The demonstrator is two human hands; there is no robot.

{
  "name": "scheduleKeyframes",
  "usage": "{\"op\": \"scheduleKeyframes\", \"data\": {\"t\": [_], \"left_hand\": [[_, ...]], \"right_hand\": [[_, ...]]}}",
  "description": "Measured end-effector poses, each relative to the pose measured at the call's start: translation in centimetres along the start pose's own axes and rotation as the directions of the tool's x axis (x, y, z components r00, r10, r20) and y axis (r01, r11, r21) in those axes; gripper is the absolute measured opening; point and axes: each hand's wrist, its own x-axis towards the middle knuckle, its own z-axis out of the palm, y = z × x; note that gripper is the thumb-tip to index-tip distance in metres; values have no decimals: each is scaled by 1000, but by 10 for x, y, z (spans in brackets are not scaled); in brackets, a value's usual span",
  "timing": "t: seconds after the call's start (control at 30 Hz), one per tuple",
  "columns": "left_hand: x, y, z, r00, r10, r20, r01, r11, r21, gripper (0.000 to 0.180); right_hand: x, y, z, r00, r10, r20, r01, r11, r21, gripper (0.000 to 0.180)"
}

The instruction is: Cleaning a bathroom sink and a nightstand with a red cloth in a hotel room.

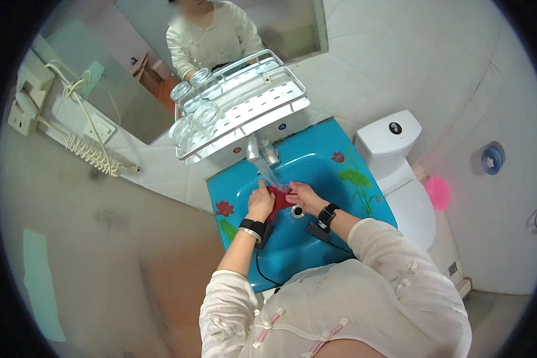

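Water runs from the tap (253,149) into a blue sink (340,235) painted with red flowers and green leaves. Under the stream is a wet red cloth (278,201), bunched low in the basin. My left hand (261,201) grips its left side, thumb and fingers closed against it. At the cloth's right edge, my right hand (303,198) pinches it between thumb and fingers. The round drain plug (297,210) lies just below my right fingers. Black straps with small dark devices and cables circle both wrists; the left also wears a silver bracelet.
Above the tap, a white metal shelf (253,119) carries several glass jars (206,113) before a mirror. A white toilet (400,185) stands right of the sink, with a pink round object (437,193) beside it. A coiled cord (89,154) hangs on the left wall.
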Motion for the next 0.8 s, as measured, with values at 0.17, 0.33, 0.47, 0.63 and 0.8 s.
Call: {"op": "scheduleKeyframes", "data": {"t": [0.17, 0.33, 0.47, 0.63, 0.8], "left_hand": [[2, -2, -22, 997, 37, -62, -24, 979, 203, 40], [-7, -2, -38, 959, -141, 244, 282, 477, -832, 20], [-29, 10, -64, 927, -46, 373, 376, 116, -919, 21], [-44, 17, -85, 929, 29, 370, 371, -39, -928, 26], [-38, -9, -67, 934, 28, 357, 356, -179, -917, 24]], "right_hand": [[-6, -2, 0, 1000, -25, 6, 26, 998, -57, 48], [-12, -3, 4, 993, 84, -83, -97, 982, -163, 60], [-17, 2, 8, 984, 150, -92, -155, 986, -57, 69], [-15, 7, 2, 919, 383, 88, -372, 920, -122, 79], [-3, -1, -1, 900, 346, 265, -379, 922, 80, 51]]}}
